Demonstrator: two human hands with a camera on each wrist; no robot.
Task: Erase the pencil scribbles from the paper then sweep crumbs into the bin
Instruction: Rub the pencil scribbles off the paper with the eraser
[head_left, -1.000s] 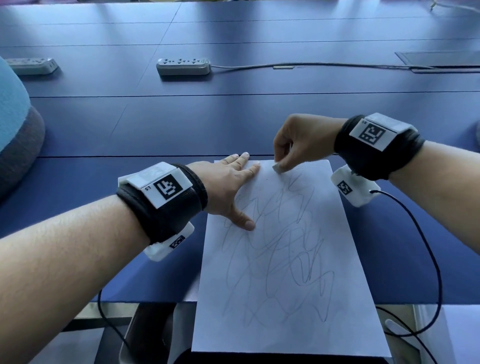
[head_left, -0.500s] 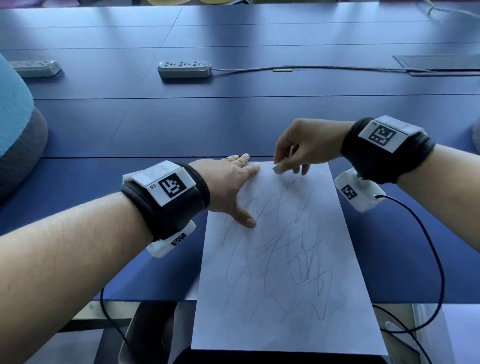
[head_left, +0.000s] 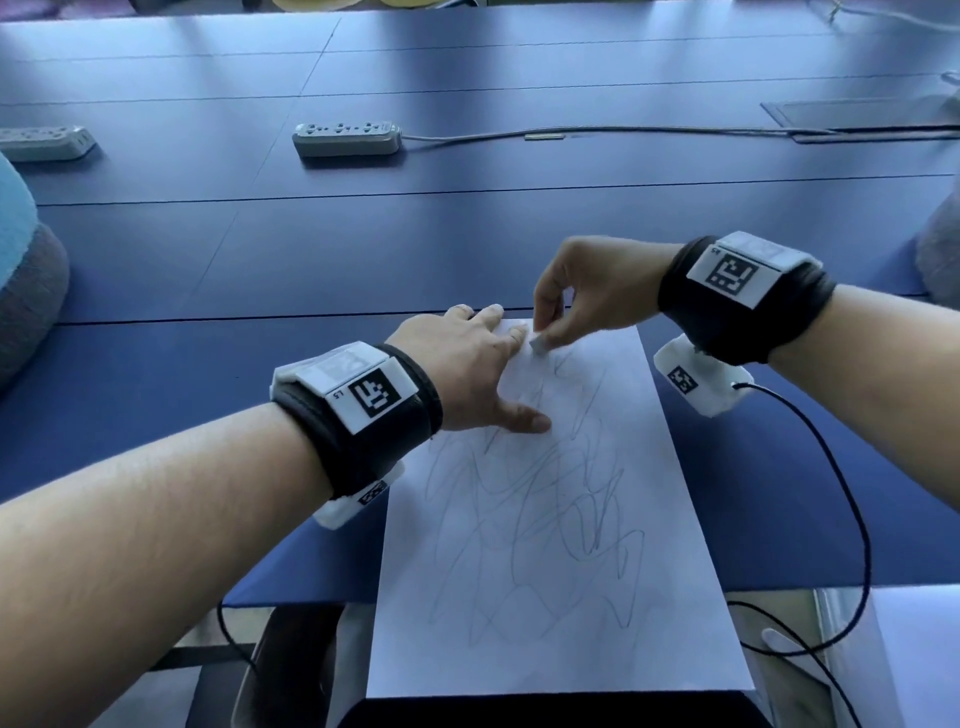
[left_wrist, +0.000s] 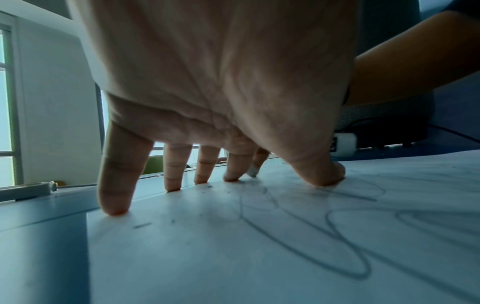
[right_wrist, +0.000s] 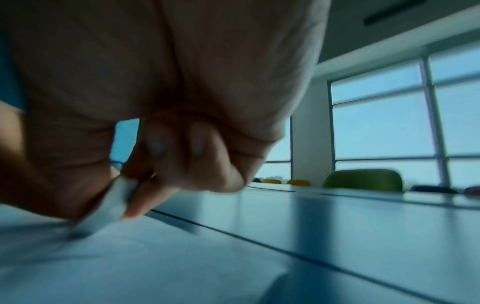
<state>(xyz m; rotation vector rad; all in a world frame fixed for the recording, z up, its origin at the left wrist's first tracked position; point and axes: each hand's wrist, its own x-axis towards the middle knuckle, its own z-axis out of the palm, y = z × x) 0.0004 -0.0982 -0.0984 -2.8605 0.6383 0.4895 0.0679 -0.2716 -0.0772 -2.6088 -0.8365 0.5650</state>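
From the head view, a white sheet of paper (head_left: 561, 519) covered in pencil scribbles (head_left: 535, 525) lies on the blue desk (head_left: 260, 249), its near end hanging past the desk's front edge. The left hand (head_left: 467, 374) lies flat with fingers spread on the paper's far left corner, thumb pressed onto the sheet. The right hand (head_left: 587, 291) pinches a small white eraser (head_left: 538, 344) between thumb and fingers, its tip touching the paper near the far edge, just beside the left hand's fingertips. Two power strips (head_left: 347, 138) sit well apart farther back on the desk. In the left wrist view, the left hand (left_wrist: 221, 92) has straight fingers (left_wrist: 114, 174) planted on the paper (left_wrist: 259, 257), with small dark crumbs (left_wrist: 141, 225) lying near them and scribbles (left_wrist: 324, 236) looping across the sheet. In the right wrist view, blurred, the right hand (right_wrist: 155, 102) grips the eraser (right_wrist: 109, 207), its lower end down on the paper (right_wrist: 130, 267).
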